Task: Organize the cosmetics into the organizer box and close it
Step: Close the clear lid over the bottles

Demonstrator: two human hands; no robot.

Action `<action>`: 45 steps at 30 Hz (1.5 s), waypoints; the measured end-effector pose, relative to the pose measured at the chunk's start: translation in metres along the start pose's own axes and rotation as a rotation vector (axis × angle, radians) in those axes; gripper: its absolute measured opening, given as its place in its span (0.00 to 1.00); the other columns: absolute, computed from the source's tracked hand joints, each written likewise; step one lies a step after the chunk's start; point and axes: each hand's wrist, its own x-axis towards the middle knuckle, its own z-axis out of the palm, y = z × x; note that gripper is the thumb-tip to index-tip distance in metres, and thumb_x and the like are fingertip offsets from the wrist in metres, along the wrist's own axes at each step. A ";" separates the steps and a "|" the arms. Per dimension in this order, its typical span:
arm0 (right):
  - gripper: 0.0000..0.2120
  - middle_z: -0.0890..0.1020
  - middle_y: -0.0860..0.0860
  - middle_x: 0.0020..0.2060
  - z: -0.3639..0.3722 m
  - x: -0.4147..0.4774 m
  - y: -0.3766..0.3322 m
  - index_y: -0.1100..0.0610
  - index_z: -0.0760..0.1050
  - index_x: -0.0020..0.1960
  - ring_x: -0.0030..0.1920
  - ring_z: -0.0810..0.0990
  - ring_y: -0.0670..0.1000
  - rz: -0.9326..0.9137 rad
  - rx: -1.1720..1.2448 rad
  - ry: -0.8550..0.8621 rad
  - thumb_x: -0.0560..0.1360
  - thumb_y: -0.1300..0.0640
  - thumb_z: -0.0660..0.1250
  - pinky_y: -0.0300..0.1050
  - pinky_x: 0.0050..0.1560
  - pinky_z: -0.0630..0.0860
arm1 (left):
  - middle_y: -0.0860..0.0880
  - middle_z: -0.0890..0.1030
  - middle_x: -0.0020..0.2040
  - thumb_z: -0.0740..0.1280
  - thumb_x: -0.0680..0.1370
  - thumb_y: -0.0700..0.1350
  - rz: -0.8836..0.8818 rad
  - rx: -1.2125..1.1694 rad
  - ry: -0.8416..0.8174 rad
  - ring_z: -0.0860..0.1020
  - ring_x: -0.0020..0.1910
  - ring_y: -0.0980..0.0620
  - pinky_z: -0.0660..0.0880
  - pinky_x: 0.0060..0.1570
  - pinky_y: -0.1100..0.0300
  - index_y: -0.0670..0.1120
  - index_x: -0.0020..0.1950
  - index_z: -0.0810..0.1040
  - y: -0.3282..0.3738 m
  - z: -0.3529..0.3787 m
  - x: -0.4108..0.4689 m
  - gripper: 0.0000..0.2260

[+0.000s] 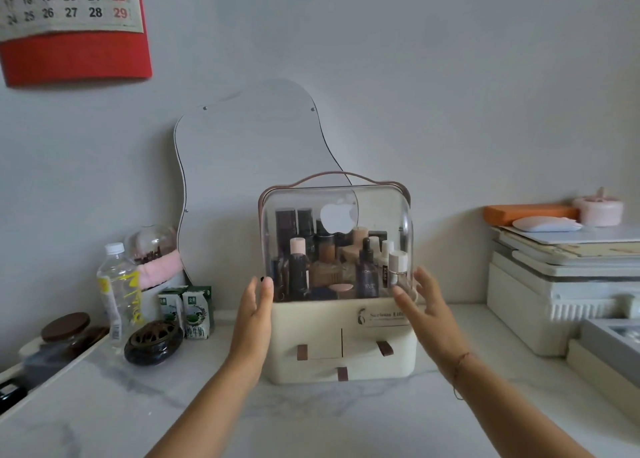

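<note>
Glare on the clear cover [377, 212] blurs the bottles [367, 270] behind it; labels unreadable. Organizer box [341, 343], cream base, brown drawer tabs, stands on the worktop [311, 419], cover down. Left hand [256, 307] and right hand [427, 302] flank the box, fingers [266, 289] straight, released, holding nothing; contact with cover unclear.
</note>
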 end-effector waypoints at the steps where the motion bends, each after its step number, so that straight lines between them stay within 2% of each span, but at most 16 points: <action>1: 0.37 0.61 0.50 0.73 0.000 0.000 0.005 0.49 0.50 0.76 0.68 0.63 0.46 0.019 0.004 0.009 0.73 0.46 0.66 0.45 0.63 0.65 | 0.55 0.61 0.74 0.52 0.70 0.69 -0.036 -0.019 -0.015 0.60 0.71 0.57 0.54 0.65 0.62 0.52 0.75 0.57 -0.007 0.001 0.000 0.38; 3: 0.39 0.64 0.49 0.70 -0.001 -0.001 0.015 0.51 0.52 0.75 0.68 0.66 0.43 0.076 0.046 -0.006 0.72 0.50 0.69 0.42 0.63 0.66 | 0.56 0.63 0.73 0.53 0.69 0.69 -0.097 -0.095 -0.065 0.61 0.69 0.59 0.54 0.66 0.62 0.54 0.74 0.59 -0.021 0.004 -0.003 0.37; 5: 0.27 0.73 0.45 0.61 -0.002 -0.005 0.029 0.46 0.64 0.66 0.56 0.76 0.34 0.110 0.086 -0.091 0.71 0.54 0.71 0.30 0.52 0.73 | 0.55 0.67 0.72 0.52 0.69 0.71 -0.159 -0.169 -0.112 0.65 0.69 0.57 0.57 0.71 0.54 0.56 0.72 0.63 -0.036 0.005 -0.007 0.35; 6: 0.23 0.77 0.46 0.57 -0.003 -0.007 0.038 0.45 0.66 0.61 0.51 0.79 0.35 0.131 0.093 -0.122 0.71 0.56 0.71 0.30 0.40 0.76 | 0.54 0.70 0.70 0.52 0.69 0.71 -0.203 -0.190 -0.131 0.67 0.68 0.55 0.59 0.71 0.50 0.57 0.72 0.64 -0.044 0.005 -0.008 0.34; 7: 0.21 0.79 0.47 0.54 -0.003 -0.010 0.047 0.46 0.67 0.60 0.50 0.81 0.38 0.152 0.090 -0.135 0.71 0.57 0.71 0.29 0.39 0.76 | 0.53 0.72 0.69 0.51 0.69 0.72 -0.241 -0.205 -0.147 0.69 0.68 0.54 0.61 0.71 0.48 0.57 0.72 0.65 -0.051 0.004 -0.010 0.34; 11: 0.22 0.82 0.45 0.50 -0.002 -0.017 0.070 0.52 0.69 0.62 0.46 0.81 0.37 0.223 0.068 -0.121 0.71 0.53 0.71 0.32 0.42 0.76 | 0.54 0.73 0.68 0.51 0.70 0.71 -0.248 -0.209 -0.154 0.70 0.66 0.55 0.62 0.70 0.50 0.57 0.71 0.65 -0.066 0.003 -0.014 0.33; 14: 0.23 0.82 0.44 0.50 -0.002 -0.018 0.076 0.49 0.69 0.61 0.47 0.81 0.37 0.243 0.079 -0.094 0.69 0.50 0.72 0.31 0.42 0.76 | 0.58 0.75 0.63 0.54 0.70 0.69 -0.208 -0.207 -0.150 0.73 0.60 0.61 0.69 0.60 0.58 0.64 0.63 0.68 -0.064 0.005 -0.020 0.24; 16: 0.24 0.82 0.44 0.51 -0.005 -0.017 0.077 0.47 0.70 0.60 0.49 0.81 0.40 0.253 0.087 -0.086 0.66 0.45 0.72 0.35 0.47 0.77 | 0.59 0.76 0.62 0.55 0.69 0.69 -0.201 -0.209 -0.159 0.73 0.60 0.62 0.69 0.55 0.61 0.63 0.64 0.67 -0.064 0.008 -0.023 0.25; 20: 0.28 0.83 0.48 0.53 -0.017 -0.015 0.081 0.50 0.71 0.61 0.56 0.79 0.49 0.252 0.129 -0.085 0.64 0.42 0.70 0.47 0.58 0.75 | 0.58 0.75 0.63 0.56 0.67 0.70 -0.182 -0.225 -0.167 0.72 0.62 0.59 0.67 0.64 0.55 0.58 0.69 0.64 -0.064 0.019 -0.030 0.33; 27: 0.23 0.85 0.50 0.48 -0.064 -0.023 0.085 0.53 0.73 0.61 0.50 0.82 0.45 0.224 0.183 -0.071 0.69 0.45 0.67 0.41 0.52 0.74 | 0.58 0.77 0.63 0.57 0.71 0.67 -0.190 -0.299 -0.289 0.74 0.61 0.62 0.69 0.63 0.55 0.60 0.68 0.66 -0.059 0.059 -0.044 0.27; 30: 0.21 0.84 0.50 0.46 -0.093 -0.023 0.086 0.54 0.73 0.61 0.45 0.82 0.43 0.232 0.180 -0.023 0.70 0.48 0.67 0.40 0.51 0.74 | 0.58 0.74 0.66 0.57 0.73 0.64 -0.161 -0.296 -0.368 0.72 0.64 0.61 0.68 0.65 0.55 0.59 0.71 0.62 -0.060 0.085 -0.049 0.27; 33: 0.18 0.83 0.50 0.41 -0.116 -0.022 0.089 0.58 0.73 0.60 0.42 0.80 0.44 0.226 0.093 0.066 0.72 0.53 0.68 0.41 0.51 0.74 | 0.62 0.71 0.68 0.57 0.74 0.62 -0.128 -0.250 -0.392 0.71 0.62 0.67 0.70 0.61 0.65 0.61 0.73 0.57 -0.061 0.116 -0.051 0.28; 35: 0.16 0.84 0.53 0.41 -0.128 -0.020 0.091 0.58 0.75 0.57 0.43 0.80 0.50 0.217 0.014 0.153 0.72 0.54 0.70 0.45 0.49 0.75 | 0.64 0.70 0.65 0.58 0.75 0.59 -0.107 -0.223 -0.382 0.71 0.58 0.73 0.69 0.55 0.71 0.61 0.73 0.55 -0.062 0.136 -0.051 0.27; 38: 0.16 0.81 0.62 0.49 -0.142 -0.015 0.096 0.59 0.77 0.53 0.48 0.79 0.62 0.268 -0.114 0.288 0.70 0.51 0.72 0.58 0.53 0.76 | 0.60 0.71 0.65 0.60 0.78 0.53 -0.104 -0.193 -0.381 0.72 0.60 0.65 0.66 0.62 0.62 0.60 0.75 0.52 -0.064 0.159 -0.047 0.28; 40: 0.17 0.81 0.63 0.49 -0.147 -0.011 0.099 0.61 0.78 0.51 0.49 0.80 0.60 0.302 -0.125 0.353 0.70 0.50 0.72 0.56 0.53 0.77 | 0.57 0.72 0.66 0.61 0.77 0.53 -0.103 -0.168 -0.376 0.72 0.61 0.60 0.66 0.62 0.60 0.58 0.75 0.52 -0.066 0.170 -0.042 0.28; 45: 0.17 0.80 0.58 0.37 -0.141 -0.003 0.109 0.63 0.78 0.44 0.41 0.74 0.52 0.320 -0.007 0.550 0.67 0.50 0.74 0.42 0.40 0.71 | 0.55 0.75 0.63 0.63 0.78 0.51 -0.078 -0.076 -0.314 0.73 0.53 0.66 0.67 0.51 0.66 0.56 0.74 0.57 -0.069 0.188 -0.031 0.27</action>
